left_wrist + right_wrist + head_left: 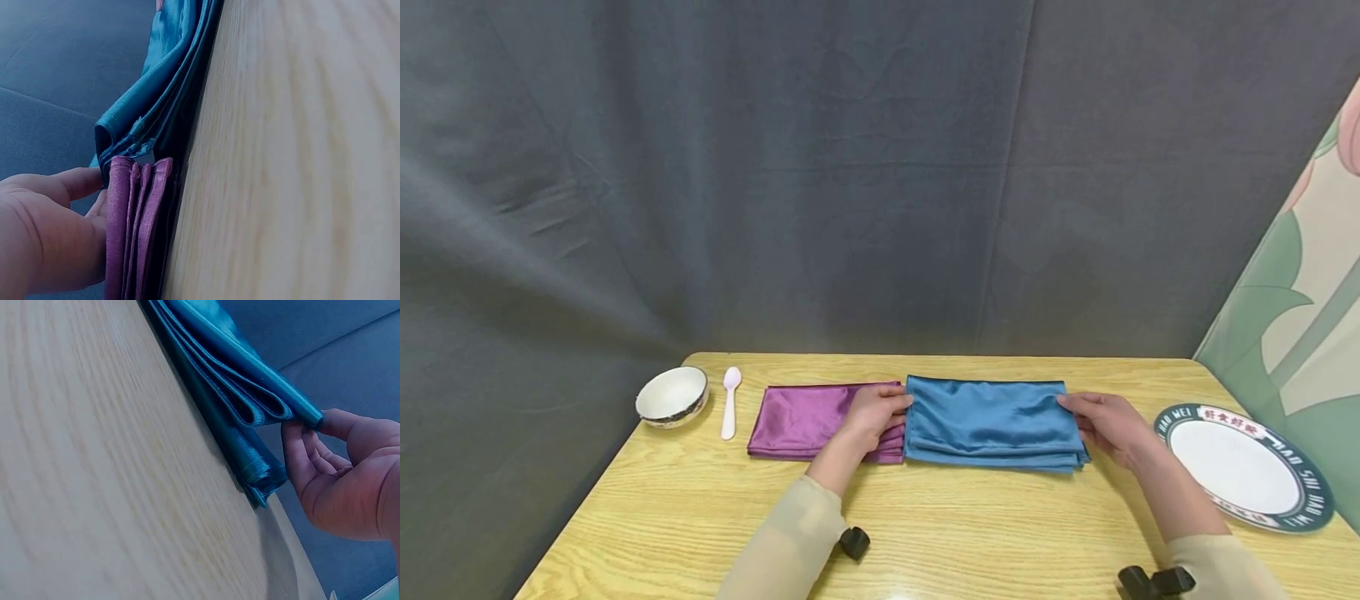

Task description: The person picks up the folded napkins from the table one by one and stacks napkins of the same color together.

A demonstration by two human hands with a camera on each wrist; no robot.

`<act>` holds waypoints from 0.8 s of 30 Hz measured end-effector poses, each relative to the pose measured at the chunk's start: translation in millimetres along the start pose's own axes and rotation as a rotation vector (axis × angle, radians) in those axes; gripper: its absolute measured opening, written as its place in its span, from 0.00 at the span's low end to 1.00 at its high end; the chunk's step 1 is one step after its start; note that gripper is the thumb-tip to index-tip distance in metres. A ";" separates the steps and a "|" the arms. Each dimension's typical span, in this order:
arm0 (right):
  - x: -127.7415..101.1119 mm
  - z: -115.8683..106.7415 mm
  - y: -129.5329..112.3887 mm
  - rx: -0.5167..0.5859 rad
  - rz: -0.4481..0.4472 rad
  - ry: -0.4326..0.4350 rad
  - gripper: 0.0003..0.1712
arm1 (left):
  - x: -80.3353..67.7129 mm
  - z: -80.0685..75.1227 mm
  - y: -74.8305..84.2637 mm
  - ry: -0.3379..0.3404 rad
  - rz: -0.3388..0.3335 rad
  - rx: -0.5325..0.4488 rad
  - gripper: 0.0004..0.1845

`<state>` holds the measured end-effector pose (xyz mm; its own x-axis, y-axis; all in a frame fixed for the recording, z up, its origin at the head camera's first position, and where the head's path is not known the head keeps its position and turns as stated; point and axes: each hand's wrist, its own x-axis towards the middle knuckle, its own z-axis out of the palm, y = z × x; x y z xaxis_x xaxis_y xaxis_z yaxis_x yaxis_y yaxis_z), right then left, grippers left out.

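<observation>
A folded blue satin cloth (992, 417) lies on the table beside a folded purple satin cloth (805, 417), their short ends meeting. My right hand (1108, 427) pinches the upper layers of the blue cloth at its right end. In the right wrist view those layers (250, 381) are raised off the bottom fold (253, 469), thumb and fingertips at the corner. The left hand (874, 412) reaches across the purple cloth's right end and holds the blue cloth's left edge between thumb and finger. Purple folds (134, 231) partly hide its fingers in the left wrist view.
At the far left stand a white bowl (673, 395) with a patterned outside and a pale pink spoon (730, 404). A plate (1311, 492) with a dark green lettered rim lies right of my right hand. A grey curtain (865, 208) hangs behind the wooden table (970, 533).
</observation>
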<state>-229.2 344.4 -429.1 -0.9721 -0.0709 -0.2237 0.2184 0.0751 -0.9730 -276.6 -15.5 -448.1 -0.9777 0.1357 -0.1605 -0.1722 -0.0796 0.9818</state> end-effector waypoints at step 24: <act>0.8 1.4 2.2 -0.080 -0.030 0.044 0.36 | 1.6 -3.3 1.9 -0.019 0.025 -0.134 0.17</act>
<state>-229.4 343.1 -431.5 -0.9813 -0.0303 -0.1902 0.1836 0.1528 -0.9711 -278.9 -18.7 -446.9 -0.9797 0.1503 -0.1328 -0.1634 -0.2141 0.9630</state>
